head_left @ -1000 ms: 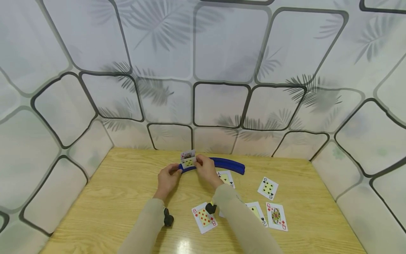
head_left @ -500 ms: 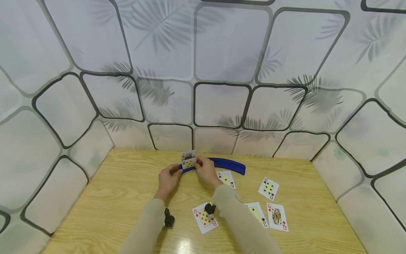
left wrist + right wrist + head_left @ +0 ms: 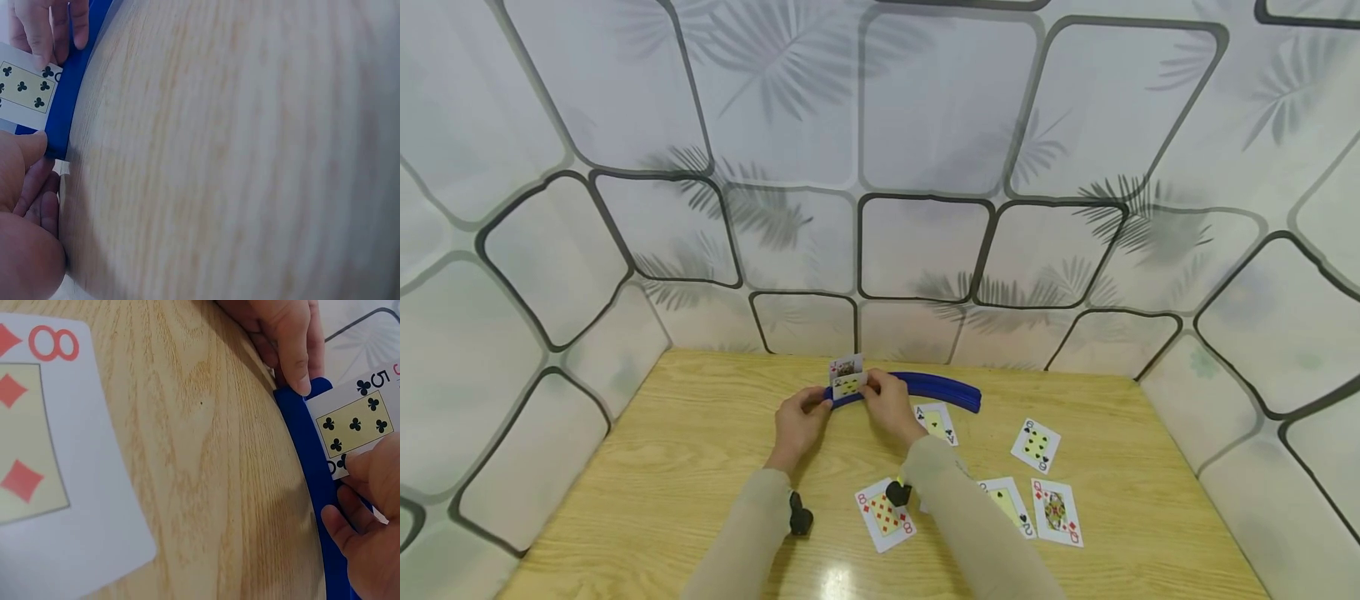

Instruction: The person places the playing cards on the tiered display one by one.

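Note:
A blue curved card holder (image 3: pixel 942 388) lies near the back of the table. My left hand (image 3: pixel 797 427) grips its left end, thumb on the front edge, fingers behind. My right hand (image 3: pixel 889 410) pinches the right lower corner of a five of clubs (image 3: pixel 355 423), which stands at the holder's left end. Behind that card rises a face card (image 3: pixel 847 365), mostly covered by the five. In the left wrist view the five's lower edge (image 3: pixel 28 94) meets the holder; how deep it sits in the slot is hidden.
Face up on the wooden table lie an ace of clubs (image 3: pixel 936 423), a six of spades (image 3: pixel 1036 446), a queen of diamonds (image 3: pixel 1057 512), an eight of diamonds (image 3: pixel 886 518) and a two (image 3: pixel 1011 510) partly under my right sleeve. A patterned curtain (image 3: pixel 925 250) surrounds the table.
The five of clubs has shifted slightly to the right, with my right hand still pinching it. The left hand and the holder stay about where they were.

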`<state>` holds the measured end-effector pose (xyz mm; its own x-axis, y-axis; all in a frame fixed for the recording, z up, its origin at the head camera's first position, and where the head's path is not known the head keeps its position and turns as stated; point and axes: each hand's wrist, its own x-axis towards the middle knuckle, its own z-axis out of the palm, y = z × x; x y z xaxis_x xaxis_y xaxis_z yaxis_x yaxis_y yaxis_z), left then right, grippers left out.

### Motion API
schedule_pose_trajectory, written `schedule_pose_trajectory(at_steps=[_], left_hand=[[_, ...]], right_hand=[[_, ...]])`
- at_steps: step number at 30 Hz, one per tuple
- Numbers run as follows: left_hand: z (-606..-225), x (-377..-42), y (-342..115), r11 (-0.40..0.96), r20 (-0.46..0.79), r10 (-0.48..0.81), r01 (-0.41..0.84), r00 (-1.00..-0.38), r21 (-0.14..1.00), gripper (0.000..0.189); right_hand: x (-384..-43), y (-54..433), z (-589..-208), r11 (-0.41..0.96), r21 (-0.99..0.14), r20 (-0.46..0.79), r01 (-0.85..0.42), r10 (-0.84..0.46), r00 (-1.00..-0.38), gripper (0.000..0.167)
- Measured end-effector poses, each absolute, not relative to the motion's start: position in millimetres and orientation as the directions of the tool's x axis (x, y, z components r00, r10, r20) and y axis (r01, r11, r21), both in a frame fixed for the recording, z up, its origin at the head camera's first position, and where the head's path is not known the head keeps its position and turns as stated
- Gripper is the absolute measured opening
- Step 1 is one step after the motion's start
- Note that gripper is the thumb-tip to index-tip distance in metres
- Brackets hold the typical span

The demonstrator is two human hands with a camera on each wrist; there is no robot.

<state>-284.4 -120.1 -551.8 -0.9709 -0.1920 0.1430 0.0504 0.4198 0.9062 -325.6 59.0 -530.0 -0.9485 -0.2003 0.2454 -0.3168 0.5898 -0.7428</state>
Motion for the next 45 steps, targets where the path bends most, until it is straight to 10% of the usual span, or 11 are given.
schedule_pose_trajectory(at_steps=[45], left_hand=[[-552.0,-284.9,-119.3,0.414,0.102,-0.202,0.010,-0.974,0.910,0.029]], right_hand=[[-303.5,104.3,-520.5,0.551,-0.807,0.178,-0.212,-0.115,-0.977,0.022]])
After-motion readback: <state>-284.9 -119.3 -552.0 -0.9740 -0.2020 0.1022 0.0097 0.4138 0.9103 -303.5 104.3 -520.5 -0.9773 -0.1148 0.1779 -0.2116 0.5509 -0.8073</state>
